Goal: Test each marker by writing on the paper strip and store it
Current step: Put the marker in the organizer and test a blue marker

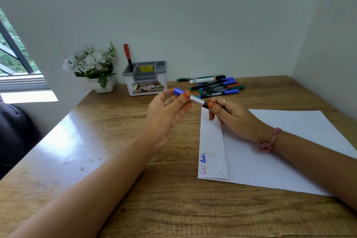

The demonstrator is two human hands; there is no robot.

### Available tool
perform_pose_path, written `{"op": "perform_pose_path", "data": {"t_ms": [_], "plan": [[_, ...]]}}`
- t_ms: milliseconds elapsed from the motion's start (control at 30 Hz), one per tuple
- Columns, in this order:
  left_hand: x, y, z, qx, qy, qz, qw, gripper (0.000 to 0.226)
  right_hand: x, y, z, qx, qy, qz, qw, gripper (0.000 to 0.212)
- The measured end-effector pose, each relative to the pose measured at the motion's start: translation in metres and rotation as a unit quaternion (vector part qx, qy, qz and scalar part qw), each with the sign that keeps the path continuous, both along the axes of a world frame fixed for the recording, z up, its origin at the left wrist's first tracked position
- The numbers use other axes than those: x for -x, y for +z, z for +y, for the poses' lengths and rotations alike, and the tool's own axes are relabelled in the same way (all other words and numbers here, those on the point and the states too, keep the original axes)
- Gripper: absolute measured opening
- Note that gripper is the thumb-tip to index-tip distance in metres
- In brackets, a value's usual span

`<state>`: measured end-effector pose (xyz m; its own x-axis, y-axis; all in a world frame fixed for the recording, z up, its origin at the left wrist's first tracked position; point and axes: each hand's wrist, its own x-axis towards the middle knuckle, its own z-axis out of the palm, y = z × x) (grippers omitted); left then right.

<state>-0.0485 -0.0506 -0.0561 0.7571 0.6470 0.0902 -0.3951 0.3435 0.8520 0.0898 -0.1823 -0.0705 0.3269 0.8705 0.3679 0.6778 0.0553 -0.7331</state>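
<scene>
- Head view: a blue-capped marker (193, 99) is being held in the air between both hands, just beyond the far end of the paper strip (211, 145).
- The left hand (168, 110) is pinching the marker's blue cap end, its fingers (186, 95) curling round it.
- The right hand (229, 114) is grasping the marker's dark barrel end, thumb pressing on it, wrist lying over the strip's far part.
- The paper strip is lying on the wooden bench (154, 199), overlapping the left edge of a larger white sheet (289, 150); blue and red scribbles are showing at the strip's near end.
- Beyond the strip, a loose heap of markers (216, 86) is lying on the bench near the wall.
- Left of that heap, further from the strip, a grey-and-white organiser (145, 79) is standing with a red marker (127, 57) upright in its left compartment.
- Left of the organiser, a white flower pot (102, 83) is sitting beside the window (11, 54).
</scene>
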Motion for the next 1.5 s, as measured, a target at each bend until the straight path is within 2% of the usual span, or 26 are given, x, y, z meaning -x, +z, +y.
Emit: {"op": "perform_pose_path", "data": {"t_ms": [100, 167, 267, 400, 567, 667, 800, 900, 1067, 1267, 1500], "plan": [[0.002, 0.009, 0.006, 0.009, 0.024, -0.030, 0.999, 0.035, -0.009, -0.001, -0.002, 0.028, -0.018, -0.032, 0.999, 0.038], [0.006, 0.017, 0.017, 0.008, 0.048, -0.056, 0.997, 0.034, -0.018, -0.003, -0.004, 0.040, -0.029, -0.101, 0.994, 0.038], [0.010, 0.031, 0.038, -0.029, 0.097, -0.071, 0.992, 0.038, -0.028, -0.011, -0.006, 0.122, -0.040, -0.211, 0.969, 0.048], [0.015, 0.059, 0.077, -0.111, 0.175, -0.061, 0.976, 0.032, -0.031, -0.018, -0.005, 0.146, -0.048, -0.226, 0.962, 0.053], [0.009, 0.094, 0.137, -0.215, 0.314, -0.022, 0.924, 0.020, -0.034, -0.022, -0.002, 0.114, -0.058, -0.226, 0.966, 0.055], [0.000, 0.104, 0.175, -0.253, 0.380, 0.009, 0.890, 0.026, -0.033, -0.023, -0.001, 0.115, -0.056, -0.231, 0.964, 0.055], [-0.018, 0.101, 0.212, -0.327, 0.433, 0.105, 0.833, 0.034, -0.032, -0.020, 0.000, 0.140, -0.051, -0.245, 0.958, 0.057], [-0.031, 0.093, 0.226, -0.377, 0.439, 0.162, 0.799, 0.038, -0.031, -0.020, 0.001, 0.158, -0.051, -0.257, 0.952, 0.057], [-0.046, 0.077, 0.238, -0.423, 0.396, 0.238, 0.780, 0.040, -0.033, -0.021, 0.003, 0.173, -0.044, -0.266, 0.947, 0.049], [-0.059, 0.061, 0.238, -0.439, 0.361, 0.279, 0.774, 0.039, -0.034, -0.021, 0.003, 0.188, -0.045, -0.273, 0.942, 0.050], [-0.065, 0.058, 0.236, -0.422, 0.363, 0.280, 0.782, 0.044, -0.032, -0.018, 0.002, 0.198, -0.041, -0.262, 0.944, 0.051]]}}
